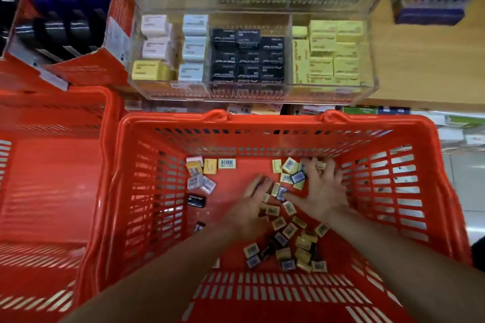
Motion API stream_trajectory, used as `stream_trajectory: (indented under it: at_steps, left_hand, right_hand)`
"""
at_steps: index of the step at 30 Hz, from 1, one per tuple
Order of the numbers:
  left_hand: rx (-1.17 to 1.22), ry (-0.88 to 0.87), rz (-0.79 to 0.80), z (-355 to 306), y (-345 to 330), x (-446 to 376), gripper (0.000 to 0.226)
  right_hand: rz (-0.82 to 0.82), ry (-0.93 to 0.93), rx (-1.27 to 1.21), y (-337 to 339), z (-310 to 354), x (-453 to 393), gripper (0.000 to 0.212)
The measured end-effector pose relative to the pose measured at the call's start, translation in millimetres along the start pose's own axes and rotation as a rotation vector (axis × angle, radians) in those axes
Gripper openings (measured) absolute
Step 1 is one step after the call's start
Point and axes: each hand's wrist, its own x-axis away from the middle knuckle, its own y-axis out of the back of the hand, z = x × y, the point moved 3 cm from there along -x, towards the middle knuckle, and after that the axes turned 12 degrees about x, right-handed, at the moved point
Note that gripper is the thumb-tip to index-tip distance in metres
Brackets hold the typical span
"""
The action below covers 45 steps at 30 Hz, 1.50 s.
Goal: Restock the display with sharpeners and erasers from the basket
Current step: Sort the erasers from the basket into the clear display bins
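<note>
Both my hands reach down into the red basket [262, 123]. Several small wrapped erasers and sharpeners, yellow, black and grey, lie scattered on its floor, with a cluster [291, 246] near the front and a few [202, 176] at the far left. My left hand [252, 199] rests palm down among the pieces, its fingers curled over some. My right hand [324, 186] has its fingers spread and bent over a small pile [291, 170] at the far right. The clear display case [252, 60] above holds stacked white, blue, black and yellow boxes in compartments.
A second red basket [52, 165] stands to the left. Red cardboard boxes [68, 21] with dark items sit at upper left. A wooden shelf [420, 73] runs behind the display, with a boxed item [433, 0] at upper right. More stock shows below the shelf edge.
</note>
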Motion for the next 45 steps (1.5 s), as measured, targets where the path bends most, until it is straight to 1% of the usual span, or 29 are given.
stream_trajectory:
  at_steps: [1,3,6,9,12,17,19,21,23,25,27,28,29,30,32,33,34,36,39,41,43,45]
  left_hand:
    - [0.013,0.018,-0.017,3,2,4,0.092]
    - [-0.003,0.053,-0.058,8,10,9,0.091]
    - [0.002,0.083,-0.093,6,21,12,0.075]
    - [0.018,0.12,-0.163,10,27,11,0.055]
    - [0.024,0.137,-0.189,5,26,14,0.044]
    - [-0.015,0.101,-0.215,-4,24,18,0.04]
    - [0.017,0.107,-0.205,-6,22,18,0.041]
    - [0.078,0.124,-0.207,-8,21,18,0.041]
    - [0.214,0.151,-0.239,-14,22,20,0.037]
    - [0.401,0.186,-0.306,-22,21,22,0.027]
    - [0.722,0.252,-0.378,-33,19,28,0.014]
    - [0.922,0.287,-0.374,-40,17,31,0.015]
    - [1.11,0.319,-0.329,-48,15,35,0.024]
    - [1.271,0.35,-0.252,-58,13,39,0.038]
    - [1.517,0.381,-0.093,-79,11,52,0.061]
    - [1.595,0.365,-0.056,-89,13,60,0.064]
    - [1.652,0.334,-0.04,-99,17,69,0.063]
    - [1.678,0.266,-0.025,-115,26,90,0.055]
    - [1.606,0.223,0.041,-131,38,124,0.055]
    - [1.538,0.2,0.069,-146,45,147,0.05]
    - [1.482,0.166,0.043,-158,52,164,0.045]
    - [1.398,0.09,0.017,-170,64,181,0.044]
  right_hand:
    - [-0.02,-0.012,0.02,0,7,0,0.092]
    - [0.0,-0.026,0.023,-1,20,1,0.095]
    - [0.057,-0.022,-0.019,-4,32,-1,0.101]
    - [0.038,-0.013,-0.099,-6,35,-2,0.091]
    - [0.051,0.011,-0.117,-5,36,-1,0.076]
    - [0.019,0.076,-0.096,-13,34,6,0.077]
    - [0.008,0.104,-0.097,-14,32,11,0.074]
    - [-0.011,0.125,-0.159,-12,28,18,0.068]
    - [-0.033,0.139,-0.244,-6,25,26,0.062]
    - [-0.037,0.143,-0.341,1,24,35,0.059]
    - [-0.04,0.167,-0.427,15,26,47,0.059]
    - [-0.042,0.199,-0.452,25,30,54,0.059]
    - [-0.041,0.241,-0.472,36,34,63,0.06]
    - [-0.041,0.285,-0.488,49,39,71,0.061]
    - [-0.045,0.355,-0.515,75,50,88,0.062]
    - [-0.047,0.38,-0.525,88,55,98,0.062]
    - [-0.05,0.404,-0.53,103,59,106,0.062]
    - [-0.051,0.446,-0.514,130,63,122,0.062]
    - [-0.11,0.486,-0.438,167,60,144,0.06]
    - [-0.119,0.492,-0.432,189,57,161,0.057]
    - [-0.101,0.483,-0.478,214,54,178,0.053]
    - [-0.059,0.474,-0.6,242,48,197,0.046]
